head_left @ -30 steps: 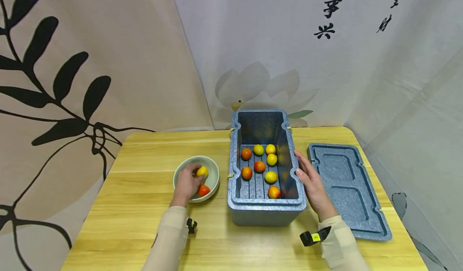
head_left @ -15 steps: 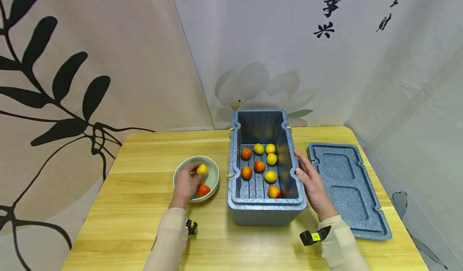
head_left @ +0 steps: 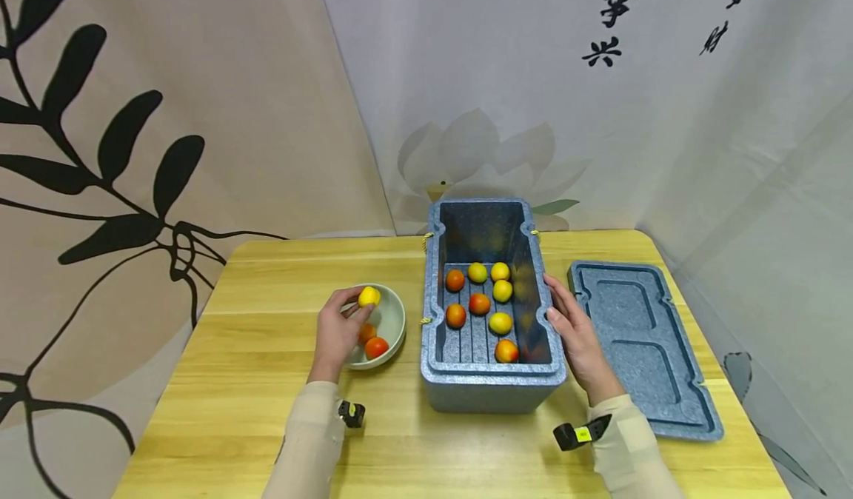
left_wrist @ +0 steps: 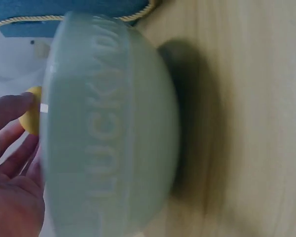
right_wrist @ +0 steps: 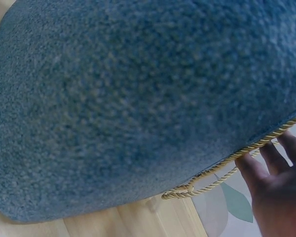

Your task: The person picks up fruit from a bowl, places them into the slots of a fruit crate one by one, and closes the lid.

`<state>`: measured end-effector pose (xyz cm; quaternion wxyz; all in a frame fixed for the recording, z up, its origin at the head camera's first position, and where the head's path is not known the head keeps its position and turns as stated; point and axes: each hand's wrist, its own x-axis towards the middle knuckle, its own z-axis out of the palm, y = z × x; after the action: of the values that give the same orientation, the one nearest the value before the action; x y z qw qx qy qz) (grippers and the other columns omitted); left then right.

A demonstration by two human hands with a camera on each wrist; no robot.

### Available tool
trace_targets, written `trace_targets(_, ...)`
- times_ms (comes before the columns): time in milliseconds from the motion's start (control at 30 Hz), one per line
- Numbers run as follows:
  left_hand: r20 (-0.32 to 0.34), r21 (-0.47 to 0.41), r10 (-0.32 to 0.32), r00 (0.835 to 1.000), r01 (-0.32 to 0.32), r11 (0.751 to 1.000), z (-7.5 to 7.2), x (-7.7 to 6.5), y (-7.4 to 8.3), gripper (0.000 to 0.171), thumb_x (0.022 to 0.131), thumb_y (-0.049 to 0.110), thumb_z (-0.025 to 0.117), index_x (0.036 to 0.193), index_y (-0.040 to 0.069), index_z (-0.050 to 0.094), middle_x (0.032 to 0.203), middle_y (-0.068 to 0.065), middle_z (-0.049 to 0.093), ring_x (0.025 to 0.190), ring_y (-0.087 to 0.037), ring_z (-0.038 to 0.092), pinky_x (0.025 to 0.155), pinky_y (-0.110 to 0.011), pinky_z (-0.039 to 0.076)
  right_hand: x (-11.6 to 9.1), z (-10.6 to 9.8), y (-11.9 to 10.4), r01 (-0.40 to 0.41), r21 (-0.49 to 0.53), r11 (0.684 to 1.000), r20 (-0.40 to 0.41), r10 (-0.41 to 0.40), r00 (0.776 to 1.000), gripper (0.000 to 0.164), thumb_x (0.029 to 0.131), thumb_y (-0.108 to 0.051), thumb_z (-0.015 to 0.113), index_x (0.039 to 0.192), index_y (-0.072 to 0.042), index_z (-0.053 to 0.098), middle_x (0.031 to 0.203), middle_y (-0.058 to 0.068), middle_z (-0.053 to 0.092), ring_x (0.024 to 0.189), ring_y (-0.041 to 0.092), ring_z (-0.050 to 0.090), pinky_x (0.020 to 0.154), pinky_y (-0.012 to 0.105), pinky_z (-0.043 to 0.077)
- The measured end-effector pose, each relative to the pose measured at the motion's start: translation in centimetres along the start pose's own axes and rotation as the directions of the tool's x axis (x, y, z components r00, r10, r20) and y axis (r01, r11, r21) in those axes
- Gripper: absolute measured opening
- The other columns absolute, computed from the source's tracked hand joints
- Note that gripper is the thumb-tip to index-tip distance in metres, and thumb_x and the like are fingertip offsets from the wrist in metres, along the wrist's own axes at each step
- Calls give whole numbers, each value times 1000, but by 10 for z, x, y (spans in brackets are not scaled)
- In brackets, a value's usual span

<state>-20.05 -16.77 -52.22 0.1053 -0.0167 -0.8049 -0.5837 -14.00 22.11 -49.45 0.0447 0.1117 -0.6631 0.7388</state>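
Observation:
My left hand point(head_left: 338, 330) pinches a small round yellow fruit point(head_left: 369, 297) between thumb and fingers, just above the rim of a pale green bowl point(head_left: 397, 329). In the left wrist view the yellow fruit point(left_wrist: 31, 111) shows beyond the bowl wall point(left_wrist: 108, 128), which bears raised lettering. An orange fruit point(head_left: 367, 332) and a red-orange fruit point(head_left: 376, 347) lie in the bowl. My right hand point(head_left: 581, 340) rests against the right side of a grey-blue foam box point(head_left: 493, 392). In the right wrist view its fingertips touch the box near a twisted gold cord point(right_wrist: 222, 165).
Several red-orange fruits point(head_left: 479, 304) and yellow fruits point(head_left: 500, 323) lie spread on the box floor. A matching lid point(head_left: 643, 351) lies flat at the right of the wooden table point(head_left: 253, 336). A printed curtain point(head_left: 266, 99) hangs behind the table.
My left hand has lifted the yellow fruit from inside the bowl to about rim height, uncovering more of the orange fruit. My right hand has stayed against the box.

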Motion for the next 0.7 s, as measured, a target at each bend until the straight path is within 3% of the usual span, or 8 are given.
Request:
trace_targets(67,-16,-31,26,1000,-27,999,-1,-1,12,35,85,-5,74,118,-6,65,115,-18,59,109,-31,60,95,-37,51,0,1,0,0,-1,1000,-2,0,1000,48,105,-8,40,153,-6,32,150,6,35,129,13,41,97,21,44)
trace_targets(233,-38,-103,118,992,-121,987,-2,-7,65,34,85,-9,72,117,-12,63,115,-26,58,110,-36,58,96,-49,49,0,0,0,6,2,1000,-4,-6,1000,48,105,-8,40,153,-5,32,150,7,35,129,14,41,97,21,45)
trace_targets(367,-51,-153,173,984,-178,972,2,-6,93,33,85,-10,71,116,-14,62,116,-27,58,109,-34,58,95,-45,50,-1,-1,1,2,4,1000,-1,-2,1000,48,106,-10,41,153,-7,31,150,5,35,130,14,40,98,21,44)
trace_targets(533,-53,-188,230,972,-236,953,8,-1,114,34,84,-10,72,116,-13,63,116,-25,58,108,-32,58,95,-43,51,-1,-2,2,1,5,1000,-2,-1,1000,49,106,-10,41,153,-7,32,150,4,36,130,14,40,98,21,44)
trace_targets(700,-76,-204,265,961,-275,940,15,9,115,35,84,-7,74,117,-8,65,115,-19,60,108,-28,58,93,-37,52,0,-1,2,3,1,1000,-4,-3,1000,49,106,-10,42,153,-7,32,151,6,34,131,14,39,99,21,43)
